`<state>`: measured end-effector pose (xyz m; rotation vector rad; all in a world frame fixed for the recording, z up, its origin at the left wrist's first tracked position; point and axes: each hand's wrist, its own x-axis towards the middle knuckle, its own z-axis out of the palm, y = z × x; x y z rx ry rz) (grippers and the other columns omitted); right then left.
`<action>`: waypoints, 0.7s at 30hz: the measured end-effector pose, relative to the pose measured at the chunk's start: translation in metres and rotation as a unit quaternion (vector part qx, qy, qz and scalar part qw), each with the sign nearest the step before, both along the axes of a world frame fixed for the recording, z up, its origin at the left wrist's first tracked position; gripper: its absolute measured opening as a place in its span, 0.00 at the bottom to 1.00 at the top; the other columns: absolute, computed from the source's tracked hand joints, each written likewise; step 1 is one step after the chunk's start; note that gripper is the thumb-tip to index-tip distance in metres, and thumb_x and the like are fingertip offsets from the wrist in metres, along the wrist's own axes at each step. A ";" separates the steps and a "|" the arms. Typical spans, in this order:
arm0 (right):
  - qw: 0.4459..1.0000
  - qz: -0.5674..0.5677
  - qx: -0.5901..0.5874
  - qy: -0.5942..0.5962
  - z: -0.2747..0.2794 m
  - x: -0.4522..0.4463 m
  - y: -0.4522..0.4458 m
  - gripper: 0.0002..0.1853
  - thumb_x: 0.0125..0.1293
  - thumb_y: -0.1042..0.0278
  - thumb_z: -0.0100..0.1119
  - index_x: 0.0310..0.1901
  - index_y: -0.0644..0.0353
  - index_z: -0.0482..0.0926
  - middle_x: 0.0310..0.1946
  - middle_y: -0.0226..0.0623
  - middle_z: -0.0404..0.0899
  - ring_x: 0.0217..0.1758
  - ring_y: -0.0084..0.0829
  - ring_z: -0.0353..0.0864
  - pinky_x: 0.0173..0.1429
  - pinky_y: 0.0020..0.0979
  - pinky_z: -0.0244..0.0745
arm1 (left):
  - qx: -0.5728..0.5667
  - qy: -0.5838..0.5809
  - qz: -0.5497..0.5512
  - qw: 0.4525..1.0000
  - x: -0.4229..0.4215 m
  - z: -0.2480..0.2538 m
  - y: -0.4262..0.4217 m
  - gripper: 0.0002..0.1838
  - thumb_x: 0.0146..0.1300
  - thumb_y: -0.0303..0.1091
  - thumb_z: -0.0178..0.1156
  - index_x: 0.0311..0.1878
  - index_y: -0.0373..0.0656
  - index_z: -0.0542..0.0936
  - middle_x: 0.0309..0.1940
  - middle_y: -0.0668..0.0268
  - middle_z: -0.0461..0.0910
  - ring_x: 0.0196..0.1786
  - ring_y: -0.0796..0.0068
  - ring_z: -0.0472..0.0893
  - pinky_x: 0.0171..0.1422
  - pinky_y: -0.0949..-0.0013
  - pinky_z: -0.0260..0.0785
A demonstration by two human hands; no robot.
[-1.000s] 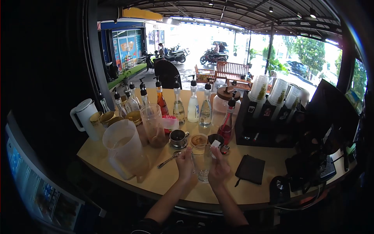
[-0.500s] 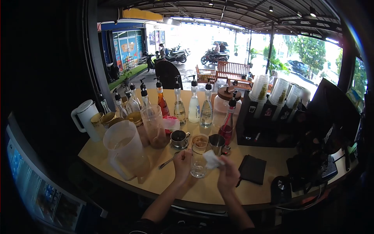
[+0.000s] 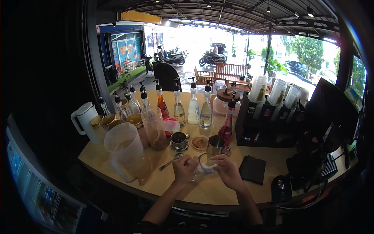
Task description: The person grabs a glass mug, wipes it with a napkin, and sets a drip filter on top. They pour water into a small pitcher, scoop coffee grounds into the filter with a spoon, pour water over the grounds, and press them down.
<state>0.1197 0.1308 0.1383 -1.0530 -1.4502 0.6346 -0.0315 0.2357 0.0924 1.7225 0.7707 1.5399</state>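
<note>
A clear drinking glass (image 3: 201, 158) is tilted between my hands, low over the counter. My left hand (image 3: 184, 169) is closed at its left side, with the thumb against the glass. On the other side, my right hand (image 3: 229, 171) curls its fingers near the rim and presses a crumpled white tissue (image 3: 207, 167) to the glass. Whether the tissue lies inside or outside the wall is hard to tell. Just behind are a steel pitcher (image 3: 215, 145), a round tub with brown powder (image 3: 200, 142) and a metal drip filter on a saucer (image 3: 179, 141). A spoon (image 3: 168, 163) lies by my left hand.
A large plastic jug (image 3: 124, 150) and a tall clear container (image 3: 153, 126) stand left on the counter (image 3: 163, 189). Several pump bottles (image 3: 193, 107) line the back. At right are a cup holder (image 3: 265, 128), a dark folder (image 3: 252, 169) and a dark screen (image 3: 321, 113).
My right hand has brought the tissue left against the glass. The glass, upright before, now leans and sits lower. My left hand has shifted slightly right and down.
</note>
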 end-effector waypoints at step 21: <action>0.924 0.001 -0.002 0.382 -0.042 -0.018 0.030 0.18 0.67 0.75 0.48 0.58 0.67 0.68 0.49 0.46 0.76 0.56 0.38 0.75 0.63 0.36 0.69 | -0.222 -0.166 -0.088 0.957 0.022 0.006 -0.022 0.17 0.63 0.34 0.54 0.19 0.43 0.64 0.17 0.78 0.59 0.23 0.90 0.59 0.24 0.76 0.50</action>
